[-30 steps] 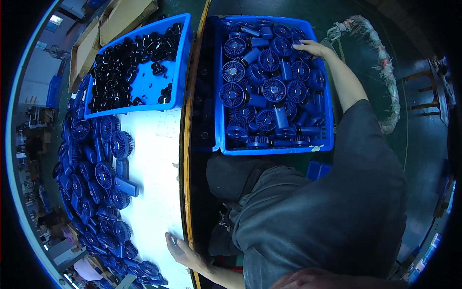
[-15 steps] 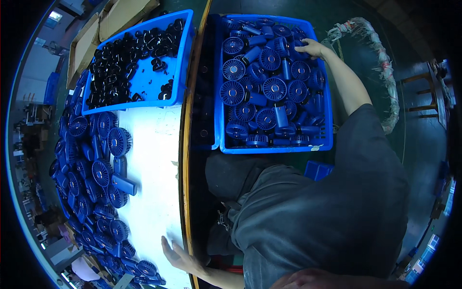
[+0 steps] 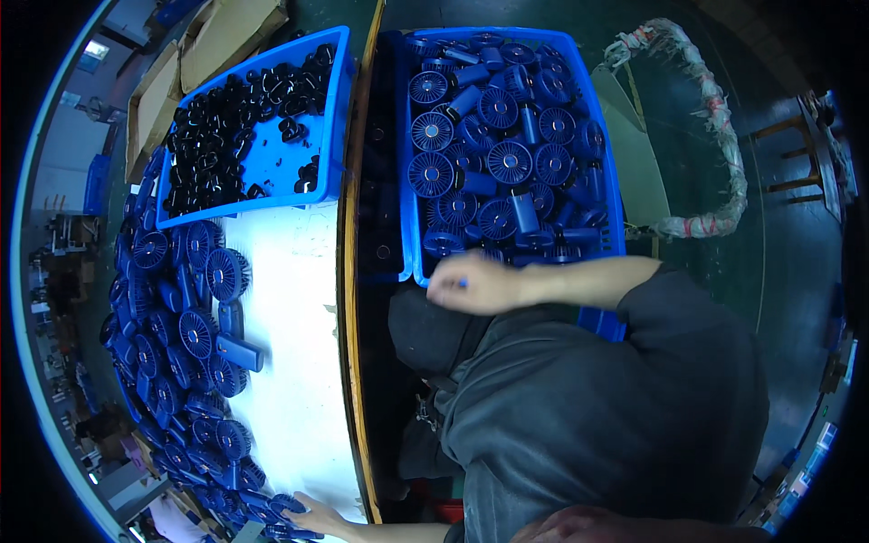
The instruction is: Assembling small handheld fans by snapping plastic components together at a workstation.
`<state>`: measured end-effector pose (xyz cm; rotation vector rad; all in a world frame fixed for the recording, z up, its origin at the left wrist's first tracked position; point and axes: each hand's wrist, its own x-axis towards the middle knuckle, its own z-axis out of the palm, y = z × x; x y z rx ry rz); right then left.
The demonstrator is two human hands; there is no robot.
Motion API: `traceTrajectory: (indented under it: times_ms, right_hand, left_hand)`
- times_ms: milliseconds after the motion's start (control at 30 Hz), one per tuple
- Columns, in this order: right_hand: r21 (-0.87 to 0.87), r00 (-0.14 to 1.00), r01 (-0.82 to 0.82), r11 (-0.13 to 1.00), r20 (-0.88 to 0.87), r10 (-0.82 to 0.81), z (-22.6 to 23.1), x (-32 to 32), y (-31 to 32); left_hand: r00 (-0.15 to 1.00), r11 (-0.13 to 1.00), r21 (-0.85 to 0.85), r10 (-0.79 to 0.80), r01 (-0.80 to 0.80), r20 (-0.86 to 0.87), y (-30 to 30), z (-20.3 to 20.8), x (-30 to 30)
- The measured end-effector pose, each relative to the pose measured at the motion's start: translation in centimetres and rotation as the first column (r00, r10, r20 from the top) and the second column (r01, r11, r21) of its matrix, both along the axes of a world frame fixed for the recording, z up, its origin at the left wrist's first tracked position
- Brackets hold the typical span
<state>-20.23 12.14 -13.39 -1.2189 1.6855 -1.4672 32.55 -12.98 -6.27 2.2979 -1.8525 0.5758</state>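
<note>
At the table's near end my left hand [image 3: 312,517] has its fingers on the rim of a dark blue handheld fan [image 3: 286,505], at the edge of a long heap of similar fans [image 3: 172,353]. My right hand [image 3: 477,284] is over the near edge of a blue crate [image 3: 599,95], in front of my body. Motion smears its fingers, and a small blue spot shows among them; whether it holds anything cannot be made out. Inside the crate, blue handheld fans [image 3: 509,161] lie piled at all angles.
A blue tray [image 3: 308,189] of small glossy black parts [image 3: 204,136] stands on the white table [image 3: 290,308], whose wooden edge [image 3: 351,362] runs beside my knees. Cardboard boxes [image 3: 231,41] lie beyond it. A wrapped, bent loop [image 3: 720,118] stands right of the crate.
My right hand has come back from the crate's far right side to its near edge. My left hand has moved down and left from bare tabletop to a fan.
</note>
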Motion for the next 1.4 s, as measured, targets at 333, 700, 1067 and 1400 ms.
traceTrajectory:
  times_ms: [333, 700, 1067, 1400]
  right_hand:
    - [0.042, 0.852, -0.522, 0.852, 0.079, 0.518, 0.6, 9.3, -2.4]
    - [0.055, 0.854, -0.517, 0.855, 0.111, 0.509, 1.5, 10.1, -2.6]
    - [-0.177, 0.858, -0.512, 0.840, -0.060, 0.510, 5.3, 12.4, -5.7]
    - [-0.048, 0.485, -0.718, 0.694, 0.681, 0.549, 8.4, 10.5, -7.6]
  left_hand:
    - [0.993, 0.986, 0.113, 0.121, -0.120, -0.008, -2.9, 2.0, 2.3]
    - [0.988, 0.996, -0.034, 0.077, -0.082, -0.136, -4.5, 0.7, 3.7]
    - [0.169, 0.912, -0.360, -0.393, 0.196, -0.904, 10.1, 9.1, -9.7]
    - [-0.220, 0.626, -0.421, -0.375, 0.656, -0.900, 12.8, 3.7, -14.7]
